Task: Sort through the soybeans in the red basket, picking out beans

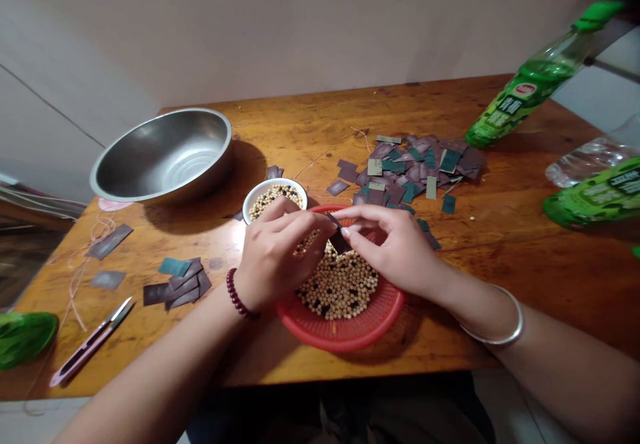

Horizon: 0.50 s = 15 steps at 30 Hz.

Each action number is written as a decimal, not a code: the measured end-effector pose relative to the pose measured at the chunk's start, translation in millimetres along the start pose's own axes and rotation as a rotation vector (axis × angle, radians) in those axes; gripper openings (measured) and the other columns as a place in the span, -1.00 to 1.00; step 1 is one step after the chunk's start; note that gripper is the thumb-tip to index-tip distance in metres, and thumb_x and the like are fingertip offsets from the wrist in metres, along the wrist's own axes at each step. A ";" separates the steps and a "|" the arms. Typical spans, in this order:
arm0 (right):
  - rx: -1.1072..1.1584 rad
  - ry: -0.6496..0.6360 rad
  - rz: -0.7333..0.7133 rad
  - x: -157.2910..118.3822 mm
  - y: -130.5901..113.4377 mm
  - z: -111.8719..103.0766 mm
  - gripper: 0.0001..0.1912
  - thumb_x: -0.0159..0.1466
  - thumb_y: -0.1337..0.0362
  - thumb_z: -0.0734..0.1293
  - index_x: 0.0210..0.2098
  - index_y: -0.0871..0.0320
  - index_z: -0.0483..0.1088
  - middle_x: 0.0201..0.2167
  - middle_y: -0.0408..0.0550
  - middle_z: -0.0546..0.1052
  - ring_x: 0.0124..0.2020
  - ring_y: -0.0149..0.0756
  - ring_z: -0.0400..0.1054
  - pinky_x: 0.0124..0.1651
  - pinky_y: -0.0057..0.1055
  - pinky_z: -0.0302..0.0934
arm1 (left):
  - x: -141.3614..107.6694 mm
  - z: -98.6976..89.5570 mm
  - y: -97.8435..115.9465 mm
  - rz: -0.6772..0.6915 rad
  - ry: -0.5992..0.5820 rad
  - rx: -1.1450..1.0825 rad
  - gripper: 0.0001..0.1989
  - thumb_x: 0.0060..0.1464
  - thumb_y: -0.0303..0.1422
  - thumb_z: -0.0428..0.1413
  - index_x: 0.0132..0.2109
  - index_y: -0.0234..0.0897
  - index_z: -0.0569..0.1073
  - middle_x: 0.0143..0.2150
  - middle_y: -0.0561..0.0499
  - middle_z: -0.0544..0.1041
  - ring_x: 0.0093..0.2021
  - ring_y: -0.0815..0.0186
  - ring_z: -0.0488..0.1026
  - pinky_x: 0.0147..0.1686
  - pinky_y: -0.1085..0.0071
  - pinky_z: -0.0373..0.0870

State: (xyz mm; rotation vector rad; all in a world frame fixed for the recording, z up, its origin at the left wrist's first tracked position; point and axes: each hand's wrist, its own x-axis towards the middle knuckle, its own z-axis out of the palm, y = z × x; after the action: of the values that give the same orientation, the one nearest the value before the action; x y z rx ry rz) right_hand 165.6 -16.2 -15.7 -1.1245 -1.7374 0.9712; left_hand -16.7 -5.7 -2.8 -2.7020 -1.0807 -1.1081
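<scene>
Bold white characters, apparently 青桔, on the green label of a plastic bottle [525,94], far up and right of the right hand [397,251]. Above them, a small red oval logo [524,91], wording too tiny to read. Just right of that hand, pale lettering on a second bottle [597,194], blurred and unreadable.

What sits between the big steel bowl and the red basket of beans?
A small white bowl holding pale and dark beans sits there, as the head camera view shows.
</scene>
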 end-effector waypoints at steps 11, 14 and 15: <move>-0.008 0.006 0.013 -0.2 0.3 0.2 -0.73 0.16 0.37 0.25 -0.15 0.16 0.45 -0.30 -0.03 0.55 -0.38 -0.35 0.44 -0.30 -0.41 0.36 | -2.1 1.4 -0.8 -0.053 0.013 -0.014 -0.91 0.00 -0.41 0.12 -0.28 -0.25 0.40 -0.42 0.06 0.45 -0.40 0.39 0.32 -0.39 0.44 0.31; -0.007 0.010 0.010 -0.2 0.2 0.1 -0.73 0.16 0.37 0.25 -0.15 0.16 0.45 -0.30 -0.03 0.55 -0.39 -0.36 0.44 -0.30 -0.42 0.36 | -1.7 1.0 -0.8 -0.029 -0.024 -0.031 -0.92 0.00 -0.42 0.12 -0.29 -0.24 0.40 -0.43 0.06 0.45 -0.40 0.39 0.32 -0.39 0.44 0.31; -0.006 0.009 0.009 -0.2 0.1 0.1 -0.73 0.16 0.37 0.25 -0.15 0.16 0.45 -0.30 -0.03 0.55 -0.39 -0.36 0.44 -0.30 -0.42 0.36 | -1.5 0.8 -0.7 -0.021 -0.035 -0.037 -0.93 0.00 -0.42 0.12 -0.29 -0.24 0.41 -0.43 0.07 0.45 -0.39 0.39 0.32 -0.38 0.44 0.31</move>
State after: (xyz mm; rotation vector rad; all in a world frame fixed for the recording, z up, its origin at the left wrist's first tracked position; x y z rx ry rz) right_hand 165.6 -16.4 -15.8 -1.1398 -1.7300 0.9659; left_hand -17.4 -5.8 -4.5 -2.7552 -1.1071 -1.0989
